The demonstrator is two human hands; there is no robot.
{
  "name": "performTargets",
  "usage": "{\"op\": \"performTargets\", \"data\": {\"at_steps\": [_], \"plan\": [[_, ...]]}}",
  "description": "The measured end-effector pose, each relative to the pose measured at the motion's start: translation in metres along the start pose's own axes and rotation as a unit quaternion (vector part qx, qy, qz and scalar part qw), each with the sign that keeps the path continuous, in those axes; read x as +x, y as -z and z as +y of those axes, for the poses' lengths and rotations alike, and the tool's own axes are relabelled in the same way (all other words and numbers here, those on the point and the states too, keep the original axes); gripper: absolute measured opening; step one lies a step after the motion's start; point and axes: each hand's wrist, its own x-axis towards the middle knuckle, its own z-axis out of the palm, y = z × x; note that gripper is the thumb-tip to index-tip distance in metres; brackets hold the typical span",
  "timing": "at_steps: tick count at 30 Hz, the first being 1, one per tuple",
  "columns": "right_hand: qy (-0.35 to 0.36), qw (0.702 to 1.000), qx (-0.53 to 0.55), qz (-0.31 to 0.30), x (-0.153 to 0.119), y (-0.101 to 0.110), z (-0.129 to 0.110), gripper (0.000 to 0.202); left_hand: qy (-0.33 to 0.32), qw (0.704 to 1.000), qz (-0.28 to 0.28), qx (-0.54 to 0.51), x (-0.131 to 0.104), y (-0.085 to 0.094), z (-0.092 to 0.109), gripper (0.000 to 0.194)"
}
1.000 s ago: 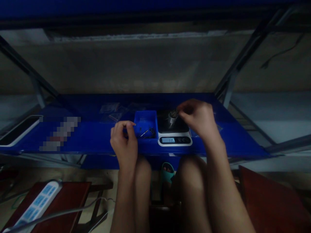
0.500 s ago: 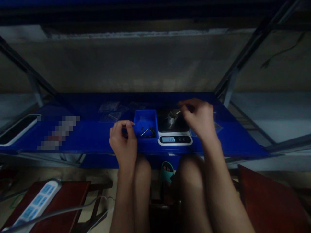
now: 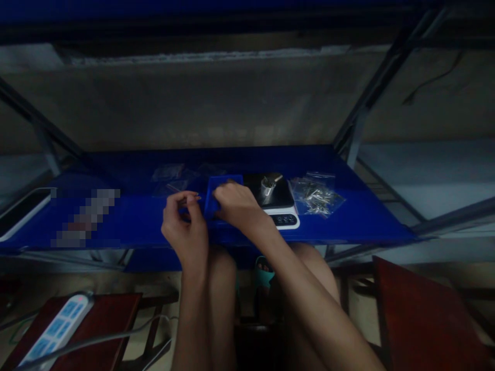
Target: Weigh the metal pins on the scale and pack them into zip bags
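My right hand [image 3: 237,203] reaches down over the small blue bin [image 3: 209,198], fingers curled inward, and covers most of its inside. Whatever its fingertips hold, if anything, is hidden. Left of the bin my left hand [image 3: 184,219] hovers with thumb and forefinger pinched together; any small thing between them is too dark to make out. On the black platform of the digital scale [image 3: 285,200] stands a small metal cup [image 3: 267,188] filled with thin pieces and a pale stick. My right wrist hides the scale's number display.
Clear zip bags [image 3: 319,196] with many thin shiny metal pieces lie right of the scale. More flat plastic bags [image 3: 170,172] lie at the back left. A phone-like slab [image 3: 25,211] rests at the far left. A power strip [image 3: 56,330] sits on a stool [image 3: 112,319] below.
My right hand has moved left from above the cup to the blue bin. The bags right of the scale have come into view. My left hand keeps its pinch left of the bin.
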Motion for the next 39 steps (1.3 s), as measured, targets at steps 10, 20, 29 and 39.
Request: {"op": "performTargets", "data": {"at_steps": [10,20,29,39], "plan": [[-0.008,0.999,0.042,0.025,0.007,-0.012,0.009,0.017,-0.032,0.999,0.007,-0.016,0.002,-0.002,-0.007,0.021],[-0.085,0.880,0.364,0.294,-0.023,0.016,0.074,0.016,-0.017,0.999,0.007,-0.038,0.001,-0.001,-0.004,0.022],[-0.146,0.836,0.358,0.389,-0.043,0.014,0.089,0.030,-0.015,0.998,0.003,-0.055,0.000,-0.002,-0.006,0.021],[-0.235,0.831,0.324,0.387,-0.052,0.020,0.089,0.019,-0.014,0.998,-0.007,-0.056,0.001,-0.001,-0.008,0.021]]}}
